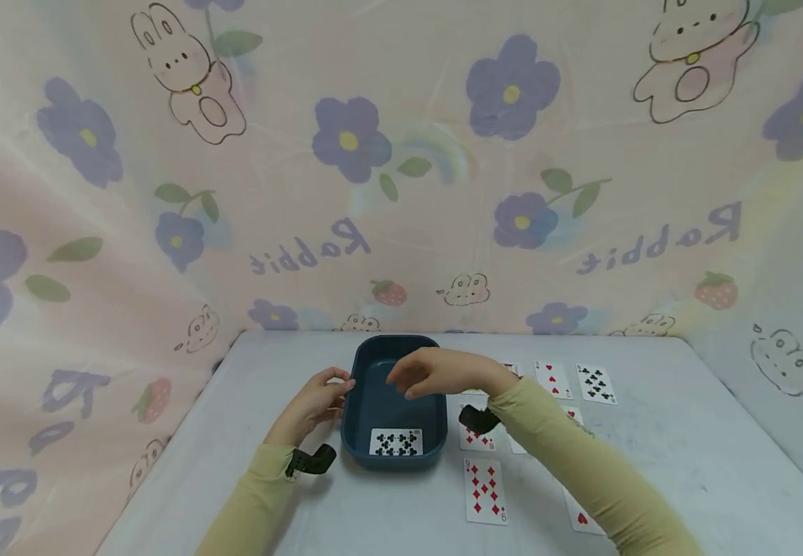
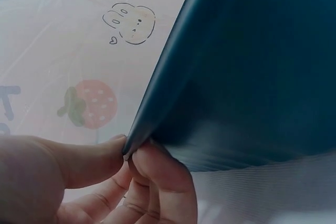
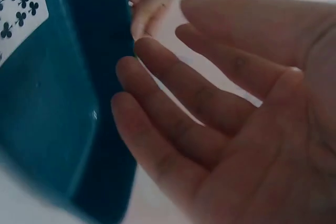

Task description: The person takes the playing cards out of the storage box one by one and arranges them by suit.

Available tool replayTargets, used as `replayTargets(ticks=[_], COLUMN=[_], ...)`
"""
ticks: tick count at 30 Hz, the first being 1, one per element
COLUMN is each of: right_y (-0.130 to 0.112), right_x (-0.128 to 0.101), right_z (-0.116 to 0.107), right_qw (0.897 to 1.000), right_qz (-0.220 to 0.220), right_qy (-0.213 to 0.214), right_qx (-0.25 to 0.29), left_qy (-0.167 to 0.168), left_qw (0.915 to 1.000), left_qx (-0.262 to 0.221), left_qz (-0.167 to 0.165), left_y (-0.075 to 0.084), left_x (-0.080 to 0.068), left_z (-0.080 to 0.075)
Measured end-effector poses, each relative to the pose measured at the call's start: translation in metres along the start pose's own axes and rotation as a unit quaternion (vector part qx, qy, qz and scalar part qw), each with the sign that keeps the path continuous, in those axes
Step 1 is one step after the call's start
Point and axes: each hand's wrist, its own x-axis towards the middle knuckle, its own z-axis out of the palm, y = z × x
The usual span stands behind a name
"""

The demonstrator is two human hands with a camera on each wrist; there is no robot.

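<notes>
A dark blue tray (image 1: pixel 394 390) with rounded corners stands on the white table, one black clubs card (image 1: pixel 396 442) lying face up at its near end. My left hand (image 1: pixel 313 405) pinches the tray's left rim between thumb and fingers, as the left wrist view shows close up. Over the tray is my right hand (image 1: pixel 452 371), holding nothing; in the right wrist view its fingers (image 3: pixel 168 114) are relaxed and slightly bent, with the palm showing. The right forearm hides part of the cards on the right.
To the right of the tray lie several face-up cards, among them a nine of diamonds (image 1: pixel 485 491), a hearts card (image 1: pixel 552 379) and a clubs card (image 1: pixel 596 384). A patterned cloth (image 1: pixel 429 208) hangs behind the table.
</notes>
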Motion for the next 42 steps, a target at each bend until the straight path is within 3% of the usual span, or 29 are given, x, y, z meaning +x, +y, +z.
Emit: replayTargets(ticks=[7,13,25,42], right_y=[0.008,0.014,0.023,0.032], right_x=[0.048,0.066,0.077,0.083], right_z=[0.022,0.036,0.047,0.058], right_qw=[0.996,0.995,0.979,0.977], right_qz=[0.016,0.054,0.141,0.130], right_qy=[-0.037,-0.060,-0.084,-0.106], right_qx=[-0.078,-0.066,-0.119,-0.130], left_qy=[-0.007,-0.003,-0.003,-0.003], left_qw=[0.9999,0.9999,0.9999,0.9999], left_qx=[-0.014,-0.016,-0.012,-0.008], left_qz=[0.002,-0.001,-0.006,-0.008], left_y=[0.001,0.003,0.005,0.003], left_x=[0.002,0.002,0.001,-0.001], left_z=[0.000,0.001,0.003,0.002])
